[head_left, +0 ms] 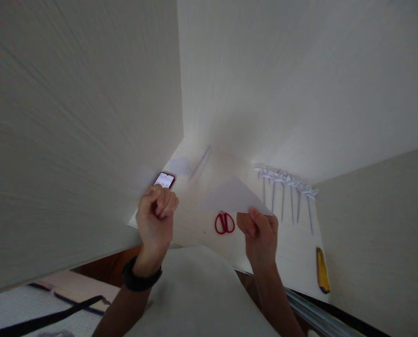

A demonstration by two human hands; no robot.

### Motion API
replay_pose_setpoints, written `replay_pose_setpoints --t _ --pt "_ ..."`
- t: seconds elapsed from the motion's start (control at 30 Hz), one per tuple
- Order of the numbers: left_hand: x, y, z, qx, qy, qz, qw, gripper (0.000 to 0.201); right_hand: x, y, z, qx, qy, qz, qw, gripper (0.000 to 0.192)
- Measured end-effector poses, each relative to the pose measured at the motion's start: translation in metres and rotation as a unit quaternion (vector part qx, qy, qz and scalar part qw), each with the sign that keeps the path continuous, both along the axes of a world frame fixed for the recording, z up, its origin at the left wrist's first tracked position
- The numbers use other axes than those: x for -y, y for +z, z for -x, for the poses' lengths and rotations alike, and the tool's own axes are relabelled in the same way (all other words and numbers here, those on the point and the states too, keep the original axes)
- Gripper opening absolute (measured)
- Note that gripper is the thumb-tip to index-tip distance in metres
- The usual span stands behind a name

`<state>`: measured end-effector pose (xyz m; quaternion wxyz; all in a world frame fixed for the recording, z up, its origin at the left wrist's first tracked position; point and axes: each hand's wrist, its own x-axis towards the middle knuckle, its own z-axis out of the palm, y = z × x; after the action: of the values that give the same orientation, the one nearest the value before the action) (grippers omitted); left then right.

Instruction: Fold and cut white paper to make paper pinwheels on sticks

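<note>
My right hand [258,234] pinches a folded triangular sheet of white paper [230,196] near its right corner, thumb on top. The triangle points away from me, above the table. Red-handled scissors [224,223] lie just below the paper's lower edge, left of my right hand. My left hand [157,208] is raised with its fingers curled into a fist, apart from the paper; nothing shows in it. Just beyond that fist lies a phone [164,179] with a lit screen, its near end hidden by the fingers.
Several paper pieces with thin stems [289,182] lie in a row at the right. A yellow cutter knife [322,271] sits by the right panel. Thin sticks [199,163] and a small paper piece [180,165] lie at the back left. Pale panels [124,93] enclose the table.
</note>
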<state>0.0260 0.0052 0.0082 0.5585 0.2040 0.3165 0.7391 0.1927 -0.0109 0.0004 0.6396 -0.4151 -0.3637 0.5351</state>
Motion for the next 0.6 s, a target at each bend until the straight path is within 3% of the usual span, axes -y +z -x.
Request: replay_pose_setpoints --t 0.17,0.27,0.43,0.6 --pt "0.006 -0.012 -0.015 -0.110 -0.200 0.020 0.973 0.040 -0.006 0.004 -0.002 0.005 0.003 -0.041 0.999 0.052" --pt "0.010 -0.014 -0.019 -0.139 -0.268 0.028 0.953 0.043 -0.003 -0.001 -0.001 0.026 0.022 -0.044 0.998 0.052" --pt "0.017 -0.014 -0.017 -0.156 -0.220 0.098 0.958 0.032 0.002 -0.010 -0.006 0.062 0.066 -0.027 0.995 0.052" --pt "0.018 -0.021 -0.018 -0.166 -0.208 0.072 0.961 0.034 0.003 -0.008 -0.004 0.082 0.110 -0.029 0.990 0.051"
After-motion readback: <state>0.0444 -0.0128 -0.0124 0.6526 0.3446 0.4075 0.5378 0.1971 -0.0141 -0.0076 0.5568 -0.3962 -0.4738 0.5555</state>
